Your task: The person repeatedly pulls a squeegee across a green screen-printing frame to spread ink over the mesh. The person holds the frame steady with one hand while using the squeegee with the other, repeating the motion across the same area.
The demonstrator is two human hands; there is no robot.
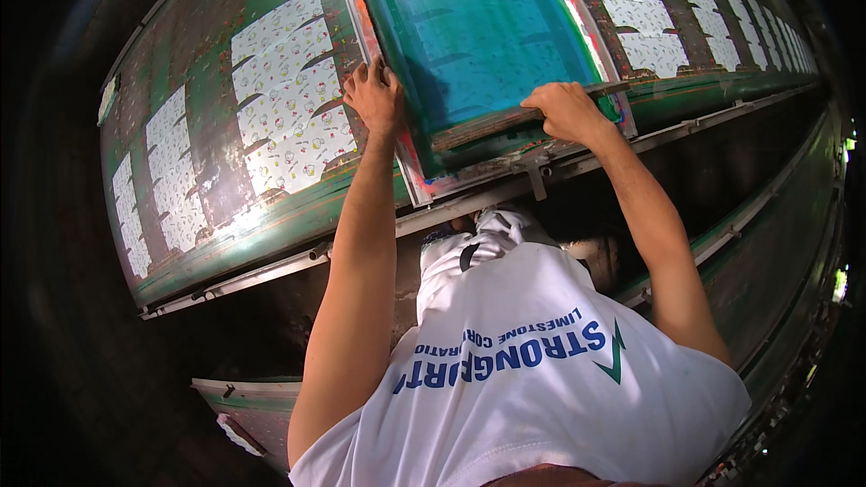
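A screen printing frame (411, 165) with paint-smeared pale rails lies on the long green table, straight ahead of me. Its blue-green mesh (487, 32) lets the shapes of fabric pieces beneath show through faintly. My left hand (374, 97) grips the frame's left rail with bent fingers. Across the near end of the mesh lies a squeegee (483, 129) with a long wooden bar, tilted up toward the right. My right hand (570, 114) is closed around this bar, right of its middle; the squeegee's lower edge is hard to make out.
White printed fabric pieces (293, 99) lie in columns on the green table (203, 45), left of the frame, and more fabric pieces (631, 13) lie to its right. A metal rail (492, 188) with a small bracket (538, 179) follows the near edge. Another green table (785, 234) stands at right.
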